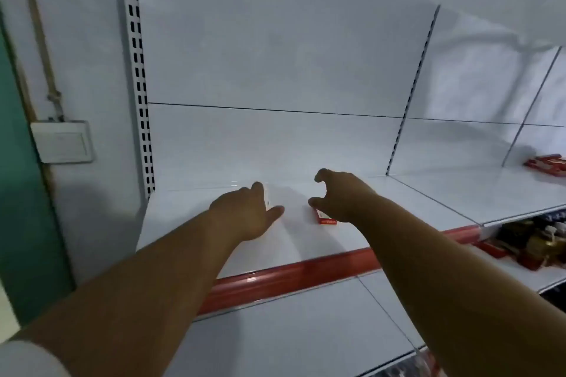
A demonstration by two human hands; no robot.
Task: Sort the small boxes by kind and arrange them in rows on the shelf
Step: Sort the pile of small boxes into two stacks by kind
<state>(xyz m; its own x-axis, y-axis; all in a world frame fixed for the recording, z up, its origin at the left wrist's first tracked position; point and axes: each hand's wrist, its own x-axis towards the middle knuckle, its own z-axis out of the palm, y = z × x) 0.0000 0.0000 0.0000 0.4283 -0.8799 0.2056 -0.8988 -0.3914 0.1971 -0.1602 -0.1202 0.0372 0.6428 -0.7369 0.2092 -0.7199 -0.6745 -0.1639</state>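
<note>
1. My left hand (pixel 245 211) grips a white box (pixel 267 196) standing on the white shelf (pixel 190 217), fingers curled round it.
2. My right hand (pixel 335 196) hovers with spread, curled fingers holding nothing, just above a red box (pixel 325 219) lying flat.
3. More red boxes (pixel 548 164) lie far right.

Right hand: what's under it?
A red box lies flat on the shelf under the right hand, whose fingers are curled above it. Only its near end shows; the hand covers the rest.
</note>
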